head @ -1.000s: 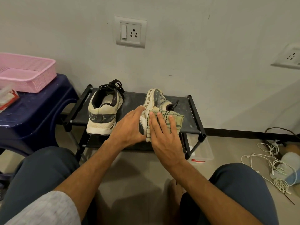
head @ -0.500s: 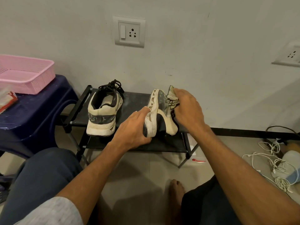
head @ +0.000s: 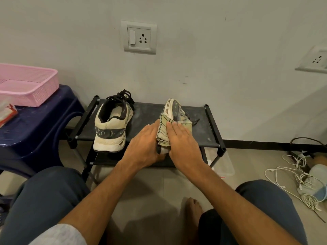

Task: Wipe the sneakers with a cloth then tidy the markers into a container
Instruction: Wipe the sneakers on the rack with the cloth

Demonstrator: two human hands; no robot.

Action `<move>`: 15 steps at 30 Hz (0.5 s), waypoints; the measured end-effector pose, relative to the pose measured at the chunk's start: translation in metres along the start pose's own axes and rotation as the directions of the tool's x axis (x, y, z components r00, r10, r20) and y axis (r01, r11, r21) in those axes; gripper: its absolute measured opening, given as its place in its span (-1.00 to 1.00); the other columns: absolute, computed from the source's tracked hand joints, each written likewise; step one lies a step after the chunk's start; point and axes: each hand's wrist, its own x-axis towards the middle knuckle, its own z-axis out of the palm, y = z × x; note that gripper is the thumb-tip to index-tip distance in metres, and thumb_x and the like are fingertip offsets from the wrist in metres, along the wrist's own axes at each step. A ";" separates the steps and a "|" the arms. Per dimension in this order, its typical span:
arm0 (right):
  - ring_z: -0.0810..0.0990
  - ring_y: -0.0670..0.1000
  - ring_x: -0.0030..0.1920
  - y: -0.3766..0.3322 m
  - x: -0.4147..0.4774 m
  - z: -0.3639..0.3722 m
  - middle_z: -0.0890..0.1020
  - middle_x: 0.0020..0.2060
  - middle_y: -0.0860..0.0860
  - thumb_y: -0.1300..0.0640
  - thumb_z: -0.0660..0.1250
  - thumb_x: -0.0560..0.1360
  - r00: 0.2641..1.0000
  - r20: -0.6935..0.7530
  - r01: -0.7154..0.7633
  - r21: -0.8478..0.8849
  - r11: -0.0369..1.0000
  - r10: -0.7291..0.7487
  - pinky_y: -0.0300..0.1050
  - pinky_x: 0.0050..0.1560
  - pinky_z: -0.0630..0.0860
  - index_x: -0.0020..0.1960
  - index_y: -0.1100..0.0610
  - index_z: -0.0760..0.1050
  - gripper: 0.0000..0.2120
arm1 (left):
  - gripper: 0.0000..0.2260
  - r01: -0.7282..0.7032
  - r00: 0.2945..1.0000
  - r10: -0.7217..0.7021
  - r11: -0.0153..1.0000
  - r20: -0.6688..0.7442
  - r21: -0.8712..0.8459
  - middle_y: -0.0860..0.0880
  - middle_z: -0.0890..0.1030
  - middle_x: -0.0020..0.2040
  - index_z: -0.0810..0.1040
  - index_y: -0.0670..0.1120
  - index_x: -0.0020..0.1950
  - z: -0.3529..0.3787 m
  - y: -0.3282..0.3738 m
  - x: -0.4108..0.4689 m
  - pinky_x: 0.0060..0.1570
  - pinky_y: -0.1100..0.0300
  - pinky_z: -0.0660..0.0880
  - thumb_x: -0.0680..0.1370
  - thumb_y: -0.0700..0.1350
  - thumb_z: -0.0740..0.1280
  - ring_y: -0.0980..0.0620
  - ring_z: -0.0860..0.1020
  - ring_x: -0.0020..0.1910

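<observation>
**What Stood Around the Work**

We saw a low black shoe rack (head: 150, 117) of metal tubes with a dark fabric shelf, set against a plain grey wall (head: 230, 50). Just beside it on the left stood a dark blue plastic stool (head: 44, 124), and a red-and-white packet (head: 7, 112) lay on the stool at the frame's edge. Above the rack we noted a white switch-and-socket plate (head: 138, 37) on the wall, and a second white socket plate (head: 316, 60) far to the right. A black skirting strip (head: 256, 143) ran along the wall's foot. On the pale tiled floor (head: 159, 183), at right, lay a tangle of thin white cables (head: 303, 180).
</observation>
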 end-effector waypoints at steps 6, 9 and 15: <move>0.32 0.11 0.41 0.026 0.033 -0.014 0.39 0.41 0.12 0.25 0.26 0.54 0.997 0.000 -0.073 -0.024 0.997 0.073 -0.01 0.44 0.24 0.48 0.16 0.25 -0.48 | -0.08 0.039 0.999 -0.039 0.999 0.007 0.026 -0.01 0.33 0.47 0.12 -0.06 0.52 -0.001 0.002 0.002 0.40 0.08 0.27 0.30 0.07 0.53 0.01 0.30 0.42; 0.33 0.10 0.40 0.012 0.027 -0.014 0.41 0.39 0.11 0.20 0.26 0.57 1.000 0.022 -0.021 0.007 1.000 0.021 0.00 0.43 0.24 0.47 0.16 0.25 -0.52 | -0.05 0.032 0.999 -0.032 0.999 0.031 0.006 -0.01 0.31 0.49 0.08 -0.09 0.56 0.002 -0.003 0.004 0.49 0.15 0.11 0.31 0.10 0.50 0.04 0.27 0.46; 0.55 0.08 0.11 0.030 0.055 -0.016 0.59 0.12 0.08 0.25 0.23 0.57 0.997 0.016 -0.077 -0.008 0.997 0.077 -0.04 0.08 0.51 0.24 0.14 0.50 -0.74 | -0.03 0.062 0.998 -0.061 0.997 0.025 -0.042 -0.01 0.28 0.50 0.04 -0.07 0.57 -0.002 0.007 0.001 0.41 0.23 0.06 0.32 0.03 0.55 0.01 0.24 0.47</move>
